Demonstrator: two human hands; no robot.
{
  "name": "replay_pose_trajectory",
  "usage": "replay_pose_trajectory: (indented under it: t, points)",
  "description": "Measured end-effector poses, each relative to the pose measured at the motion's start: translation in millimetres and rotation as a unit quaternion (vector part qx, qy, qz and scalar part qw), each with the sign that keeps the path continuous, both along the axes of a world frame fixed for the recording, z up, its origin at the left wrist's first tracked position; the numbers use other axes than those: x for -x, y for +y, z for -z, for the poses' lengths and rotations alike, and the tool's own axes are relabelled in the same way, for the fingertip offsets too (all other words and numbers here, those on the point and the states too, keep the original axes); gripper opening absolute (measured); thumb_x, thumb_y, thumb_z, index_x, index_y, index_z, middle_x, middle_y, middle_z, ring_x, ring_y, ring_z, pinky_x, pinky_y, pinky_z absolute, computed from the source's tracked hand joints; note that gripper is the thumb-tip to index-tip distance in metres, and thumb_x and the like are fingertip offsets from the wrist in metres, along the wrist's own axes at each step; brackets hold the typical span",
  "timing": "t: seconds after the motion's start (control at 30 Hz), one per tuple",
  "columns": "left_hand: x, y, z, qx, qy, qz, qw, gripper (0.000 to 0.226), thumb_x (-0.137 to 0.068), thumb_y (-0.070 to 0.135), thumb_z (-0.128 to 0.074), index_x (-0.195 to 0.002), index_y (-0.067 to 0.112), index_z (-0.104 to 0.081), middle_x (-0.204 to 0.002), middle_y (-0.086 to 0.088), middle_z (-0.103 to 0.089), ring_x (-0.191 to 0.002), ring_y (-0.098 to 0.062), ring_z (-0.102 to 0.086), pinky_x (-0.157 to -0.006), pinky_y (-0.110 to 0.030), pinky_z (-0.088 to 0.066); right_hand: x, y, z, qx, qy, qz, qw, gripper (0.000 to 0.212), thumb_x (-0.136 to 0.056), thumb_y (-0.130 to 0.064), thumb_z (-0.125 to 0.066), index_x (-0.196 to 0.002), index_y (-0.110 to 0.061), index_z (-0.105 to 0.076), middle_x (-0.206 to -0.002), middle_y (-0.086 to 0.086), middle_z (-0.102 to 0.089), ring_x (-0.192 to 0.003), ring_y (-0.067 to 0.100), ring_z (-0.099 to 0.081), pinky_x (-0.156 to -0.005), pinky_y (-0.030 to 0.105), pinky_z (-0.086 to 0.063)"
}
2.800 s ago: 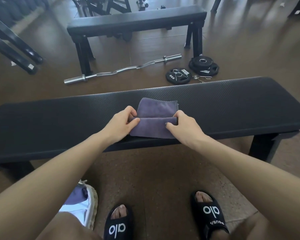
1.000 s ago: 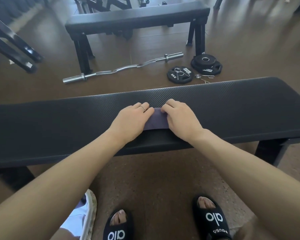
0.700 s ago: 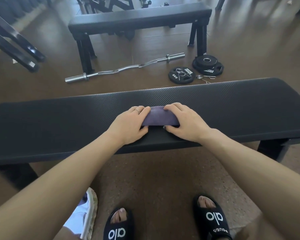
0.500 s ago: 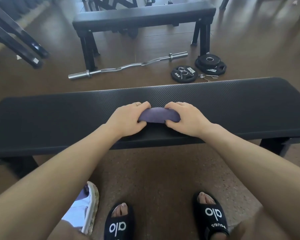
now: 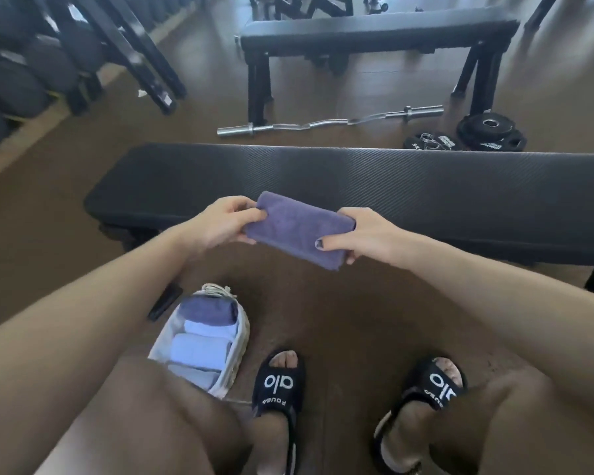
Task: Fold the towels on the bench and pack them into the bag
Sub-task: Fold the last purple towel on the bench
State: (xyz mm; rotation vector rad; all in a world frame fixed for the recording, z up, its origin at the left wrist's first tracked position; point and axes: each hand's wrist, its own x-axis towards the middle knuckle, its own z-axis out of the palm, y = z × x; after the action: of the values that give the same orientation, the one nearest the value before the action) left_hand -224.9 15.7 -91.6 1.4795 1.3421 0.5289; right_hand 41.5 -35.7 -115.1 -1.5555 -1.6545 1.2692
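Pinching the folded purple towel (image 5: 297,229) with left hand (image 5: 220,222) and right hand (image 5: 366,236), I should lower it flat into the bag (image 5: 242,332).

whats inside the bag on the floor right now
The bag holds folded towels in a row: a purple towel at the far end, then pale blue towels. The near end is hidden behind the person's leg.

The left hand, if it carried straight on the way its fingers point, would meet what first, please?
The left hand points rightward into the folded purple towel it grips; beyond that, probably the right hand.
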Motion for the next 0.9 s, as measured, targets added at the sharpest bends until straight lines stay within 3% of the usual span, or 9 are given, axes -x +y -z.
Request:
replay_pose_trajectory:
  t: [0.17,0.3,0.43,0.5,0.57,0.63,0.7,0.8,0.9]
  points:
    - [68.4,-37.5,-1.7,0.019,-0.025,-0.108,0.994,0.03,-0.105,0.029,-0.055,-0.116,0.002,-0.063,-0.1,-0.013,-0.059,-0.08,-0.016,-0.065,-0.064,-0.017,-0.057,78.9,-8.3,-2.2,0.089,0.137,-0.016,0.986,0.046,-0.084,-0.03,-0.079,-0.119,-0.006,-0.062,-0.088,0.013,-0.071,-0.066,0.022,-0.069,-0.059,0.028,-0.053]
    - [120.4,-63.5,10.2,0.039,0.025,-0.157,0.986,0.024,-0.105,0.034,-0.055,-0.1,0.012,-0.062,-0.092,-0.01,-0.058,-0.07,-0.013,-0.062,-0.06,-0.016,-0.057,139.9,-29.3,24.3,0.148,0.175,-0.038,0.973,0.052,-0.083,-0.037,-0.08,-0.124,-0.01,-0.061,-0.104,0.013,-0.071,-0.075,0.022,-0.073,-0.064,0.028,-0.057]
    - [166.1,-80.9,34.9,0.077,0.038,-0.166,0.982,0.027,-0.105,0.031,-0.054,-0.115,0.007,-0.062,-0.101,-0.011,-0.064,-0.085,-0.019,-0.066,-0.065,-0.017,-0.059,188.1,-45.3,60.0,0.194,0.208,-0.035,0.958,0.036,-0.087,-0.029,-0.077,-0.114,-0.014,-0.059,-0.114,0.009,-0.068,-0.1,0.027,-0.071,-0.083,0.04,-0.062]
    - [184.7,-89.1,61.0,0.098,0.043,-0.181,0.978,0.026,-0.105,0.029,-0.055,-0.115,0.006,-0.062,-0.103,-0.015,-0.066,-0.09,-0.024,-0.068,-0.067,-0.02,-0.061,209.5,-51.5,83.3,0.212,0.2,-0.014,0.957,0.038,-0.086,-0.026,-0.079,-0.114,-0.012,-0.057,-0.116,0.011,-0.065,-0.105,0.028,-0.067,-0.087,0.048,-0.06]
    - [200.9,-92.4,92.1,0.108,0.043,-0.204,0.972,0.021,-0.104,0.027,-0.056,-0.112,0.008,-0.062,-0.105,-0.019,-0.066,-0.092,-0.029,-0.068,-0.069,-0.022,-0.062,229.1,-52.9,110.0,0.238,0.19,0.011,0.952,0.039,-0.085,-0.022,-0.079,-0.115,-0.009,-0.056,-0.111,0.011,-0.063,-0.104,0.028,-0.065,-0.082,0.05,-0.061]
    - [215.9,-91.0,122.6,0.121,0.04,-0.216,0.968,0.017,-0.104,0.025,-0.056,-0.107,0.01,-0.064,-0.104,-0.019,-0.064,-0.087,-0.027,-0.067,-0.07,-0.024,-0.063,245.9,-52.4,134.3,0.268,0.179,0.023,0.946,0.037,-0.086,-0.018,-0.078,-0.116,-0.01,-0.057,-0.107,0.008,-0.064,-0.102,0.029,-0.064,-0.077,0.048,-0.061]
    - [225.6,-83.9,148.1,0.135,0.037,-0.227,0.964,0.014,-0.105,0.019,-0.055,-0.101,0.011,-0.065,-0.1,-0.017,-0.062,-0.08,-0.025,-0.065,-0.069,-0.025,-0.062,260.8,-47.1,159.7,0.28,0.155,0.025,0.947,0.049,-0.083,-0.023,-0.08,-0.125,-0.01,-0.058,-0.115,0.011,-0.067,-0.104,0.031,-0.067,-0.078,0.05,-0.062]
    - [233.5,-73.9,181.2,0.155,0.059,-0.235,0.958,0.017,-0.102,0.007,-0.051,-0.092,0.014,-0.063,-0.09,-0.011,-0.058,-0.074,-0.022,-0.061,-0.066,-0.026,-0.061,278.8,-40.9,200.8,0.291,0.113,0.025,0.95,0.048,-0.077,-0.029,-0.082,-0.116,-0.007,-0.063,-0.11,0.013,-0.07,-0.101,0.032,-0.07,-0.077,0.052,-0.062]
    - [242.4,-69.7,214.1,0.175,0.092,-0.22,0.955,0.018,-0.098,-0.001,-0.046,-0.104,0.005,-0.062,-0.096,-0.013,-0.057,-0.082,-0.022,-0.06,-0.072,-0.028,-0.06,292.8,-37.4,234.3,0.302,0.082,0.021,0.95,0.032,-0.081,-0.026,-0.079,-0.101,-0.012,-0.059,-0.103,0.008,-0.067,-0.091,0.024,-0.069,-0.071,0.041,-0.063]
